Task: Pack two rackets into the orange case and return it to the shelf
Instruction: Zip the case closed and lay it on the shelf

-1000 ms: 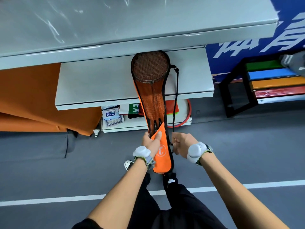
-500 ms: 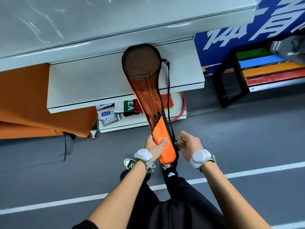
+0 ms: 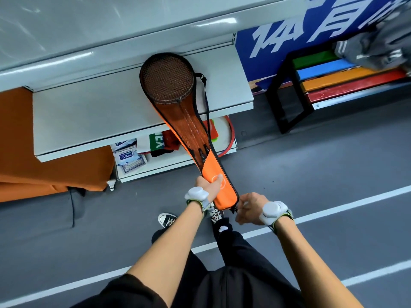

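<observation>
The orange case with black mesh front lies slanted, its round head end resting on the grey middle shelf and its handle end sticking out over the floor. Two rackets show through the mesh, shafts side by side. My left hand grips the solid orange handle end, thumb on top. My right hand pinches the small black zipper pull at the case's bottom tip. A black carry strap hangs along the case's right side.
A grey top shelf overhangs the middle one. The bottom shelf holds wipe packs, folded cloths and a red hoop. An orange mat and a shuttlecock lie left. A coloured bench stands right.
The case has tilted so its handle end points further right. My right hand has slid down the case's side to its bottom tip. My left hand keeps its grip.
</observation>
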Demonstrator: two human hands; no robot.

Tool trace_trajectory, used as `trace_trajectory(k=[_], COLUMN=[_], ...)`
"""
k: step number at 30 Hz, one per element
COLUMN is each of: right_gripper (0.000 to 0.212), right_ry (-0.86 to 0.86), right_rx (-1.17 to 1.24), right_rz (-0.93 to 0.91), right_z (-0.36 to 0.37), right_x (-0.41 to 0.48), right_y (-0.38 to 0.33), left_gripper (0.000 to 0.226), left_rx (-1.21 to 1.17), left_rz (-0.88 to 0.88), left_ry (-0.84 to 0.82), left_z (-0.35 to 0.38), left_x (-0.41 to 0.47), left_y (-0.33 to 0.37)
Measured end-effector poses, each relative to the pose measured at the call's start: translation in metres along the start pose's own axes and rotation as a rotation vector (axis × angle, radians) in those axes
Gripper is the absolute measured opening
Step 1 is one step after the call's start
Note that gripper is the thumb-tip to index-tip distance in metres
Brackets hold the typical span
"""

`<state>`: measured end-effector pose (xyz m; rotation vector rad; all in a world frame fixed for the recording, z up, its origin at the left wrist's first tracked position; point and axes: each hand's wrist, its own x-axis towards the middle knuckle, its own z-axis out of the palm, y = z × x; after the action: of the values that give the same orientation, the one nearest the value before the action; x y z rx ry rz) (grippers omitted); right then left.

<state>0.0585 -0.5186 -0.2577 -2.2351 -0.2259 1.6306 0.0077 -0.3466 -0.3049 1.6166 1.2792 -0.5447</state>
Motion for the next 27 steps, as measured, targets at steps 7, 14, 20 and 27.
trace_trajectory(k=[7, 14, 20, 27], right_gripper=[0.035, 0.090, 0.107, 0.098], right_ry=[0.145, 0.218, 0.266, 0.285], right_rx=[-0.031, 0.099, 0.137, 0.050], right_rz=[0.042, -0.074, -0.097, 0.022], right_z=[-0.024, -0.025, -0.001, 0.007], right_x=[0.025, 0.055, 0.078, 0.101], right_y=[-0.005, -0.063, -0.100, -0.128], left_gripper=[0.075, 0.066, 0.046, 0.066], left_rx=[-0.235, -0.477, -0.436, -0.141], left_rz=[-0.010, -0.041, 0.012, 0.201], left_ry=[-0.151, -0.207, -0.185, 0.060], left_z=[-0.020, -0.052, -0.072, -0.111], left_x=[0.019, 0.036, 0.064, 0.114], left_y=[-0.005, 0.001, 0.008, 0.042])
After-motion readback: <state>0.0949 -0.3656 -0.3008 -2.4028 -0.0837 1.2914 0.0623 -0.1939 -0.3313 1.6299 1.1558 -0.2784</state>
